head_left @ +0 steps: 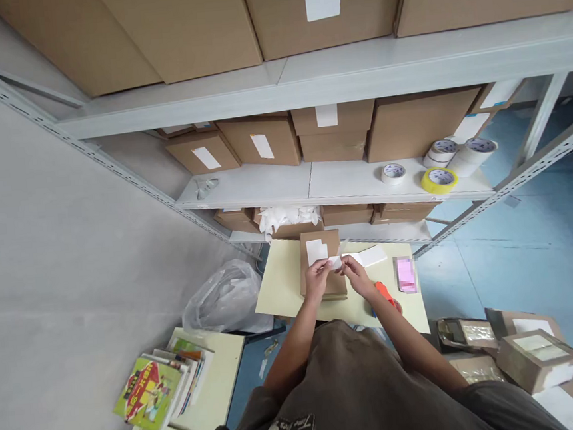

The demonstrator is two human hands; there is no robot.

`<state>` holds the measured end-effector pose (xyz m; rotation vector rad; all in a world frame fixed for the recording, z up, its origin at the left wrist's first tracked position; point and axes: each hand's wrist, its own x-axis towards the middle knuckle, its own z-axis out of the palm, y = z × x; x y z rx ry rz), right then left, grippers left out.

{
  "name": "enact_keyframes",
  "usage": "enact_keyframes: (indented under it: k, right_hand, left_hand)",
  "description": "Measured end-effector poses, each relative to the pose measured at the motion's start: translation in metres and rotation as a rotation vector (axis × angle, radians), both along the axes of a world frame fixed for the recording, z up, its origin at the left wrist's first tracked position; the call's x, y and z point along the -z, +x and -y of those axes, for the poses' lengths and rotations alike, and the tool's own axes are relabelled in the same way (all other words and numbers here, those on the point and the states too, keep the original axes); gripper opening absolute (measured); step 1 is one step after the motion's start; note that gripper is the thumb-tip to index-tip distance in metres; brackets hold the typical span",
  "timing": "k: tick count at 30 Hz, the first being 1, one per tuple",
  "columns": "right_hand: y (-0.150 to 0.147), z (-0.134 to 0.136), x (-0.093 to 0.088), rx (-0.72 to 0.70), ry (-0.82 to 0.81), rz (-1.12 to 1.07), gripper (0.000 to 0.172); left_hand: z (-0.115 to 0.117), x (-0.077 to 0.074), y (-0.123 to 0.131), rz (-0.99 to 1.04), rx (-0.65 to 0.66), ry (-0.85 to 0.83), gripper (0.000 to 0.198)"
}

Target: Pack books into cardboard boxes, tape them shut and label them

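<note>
Over a brown cardboard box point(313, 279) on the cream table, my left hand point(318, 278) pinches a small white label point(335, 262) by its left side. My right hand point(354, 272) has its fingertips closed at the label's right edge. On the box's top, just beyond my left hand, a white sticker point(316, 250) lies flat. White paper strips point(373, 255) rest on the table beyond my right hand. Partly hidden by my right forearm is a red tape dispenser point(384, 291).
A pink item point(406, 275), blurred out, lies at the table's right. Ahead stands a shelf point(274, 184) with cartons and several tape rolls point(438, 179). Left are a clear plastic bag point(223, 297) and a stack of books point(154, 394). Parcels point(540, 357) sit on the floor at right.
</note>
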<state>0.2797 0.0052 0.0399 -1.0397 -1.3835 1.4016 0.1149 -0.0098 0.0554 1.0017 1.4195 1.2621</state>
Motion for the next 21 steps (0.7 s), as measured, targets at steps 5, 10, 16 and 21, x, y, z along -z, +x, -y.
enact_keyframes:
  k: [5, 10, 16, 21]
  right_hand:
    - [-0.043, -0.011, 0.008, 0.083, -0.145, -0.059, 0.039]
    - [-0.106, -0.030, 0.008, 0.067, -0.105, -0.053, 0.045]
    - [-0.133, -0.052, 0.030, 0.179, -0.163, -0.047, 0.047]
    - [-0.138, -0.089, 0.060, 0.510, -0.332, -0.135, 0.049]
  left_hand:
    - [-0.004, 0.005, -0.037, 0.011, -0.096, -0.018, 0.046]
    - [-0.013, 0.003, -0.086, -0.029, 0.009, 0.022, 0.042]
    - [-0.045, 0.023, -0.191, -0.061, -0.324, -0.006, 0.046]
    - [-0.074, 0.038, -0.283, -0.154, -0.692, 0.058, 0.045]
